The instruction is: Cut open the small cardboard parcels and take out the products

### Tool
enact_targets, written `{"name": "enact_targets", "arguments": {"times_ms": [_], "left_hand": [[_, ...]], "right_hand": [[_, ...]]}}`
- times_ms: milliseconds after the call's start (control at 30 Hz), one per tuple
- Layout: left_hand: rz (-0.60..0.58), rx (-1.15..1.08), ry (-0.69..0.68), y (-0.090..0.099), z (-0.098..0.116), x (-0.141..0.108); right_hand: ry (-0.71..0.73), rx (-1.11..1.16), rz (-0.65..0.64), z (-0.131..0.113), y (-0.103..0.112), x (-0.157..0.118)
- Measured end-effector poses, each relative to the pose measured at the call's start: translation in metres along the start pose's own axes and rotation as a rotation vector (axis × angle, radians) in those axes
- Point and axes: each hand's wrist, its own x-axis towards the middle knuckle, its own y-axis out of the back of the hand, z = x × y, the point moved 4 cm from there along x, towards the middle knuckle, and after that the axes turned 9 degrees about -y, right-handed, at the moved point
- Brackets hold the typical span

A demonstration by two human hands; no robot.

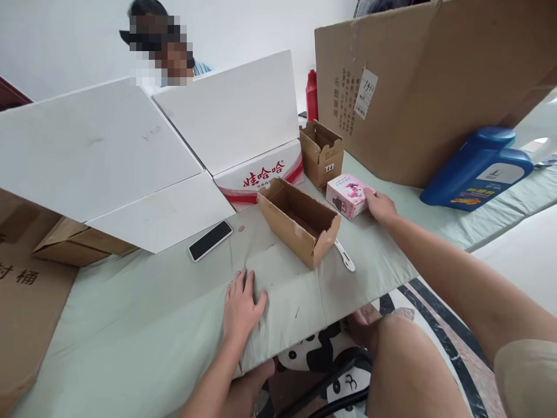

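Note:
My left hand [243, 309] lies palm down on the pale green cloth, fingers spread, with nothing in it. At the right, my right hand [381, 205] has its fingers around the right end of a small pink printed box [347, 195], which rests on the cloth. Between my hands stands a long open-topped cardboard box [287, 235]; the part of its inside that shows is bare. Partly under its near right side is a slim white handle-like object [345, 255], perhaps a box cutter. Behind the pink box stands a smaller open cardboard box [322, 159].
A phone [211, 240] and a small brown piece [241, 229] lie left of the long box. White panels [235, 110] and a red-lettered carton [265, 174] border the back. A large carton [418, 87], blue jug [474, 168] and red bottle [311, 96] stand right. A person [159, 46] is behind.

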Motion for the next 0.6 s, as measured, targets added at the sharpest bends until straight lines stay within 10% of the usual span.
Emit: {"name": "enact_targets", "arguments": {"times_ms": [600], "left_hand": [[0.038,-0.008,-0.022,-0.007,-0.005,-0.004]], "right_hand": [[-0.13,0.305,-0.127,-0.048,-0.066,0.04]]}}
